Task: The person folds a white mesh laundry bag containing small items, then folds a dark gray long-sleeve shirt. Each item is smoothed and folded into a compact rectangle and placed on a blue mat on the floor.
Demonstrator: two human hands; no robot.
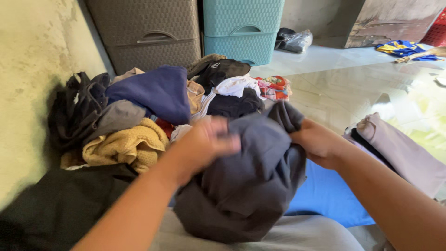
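While both hands are gripping the same dark grey garment, the cloth is hanging bunched between them and resting on the person's lap, so its weight is carried there and not by the fingers alone. The left hand is closing around a fold near the top middle of the garment, and it looks a little blurred, so the exact finger position I cannot tell. The right hand is pinching the upper right edge, where a corner of the cloth is sticking up above the fist; holding at two high points like this is keeping the fabric lifted and spread away from the body. Just behind the hands a pile of mixed clothes is lying on the floor against the wall, with a navy piece on top and a yellow knitted one at the front. A blue sheet is lying under the right forearm, and a folded pale mauve garment is sitting beside it. Two plastic drawer units, brown and teal, are standing further back.
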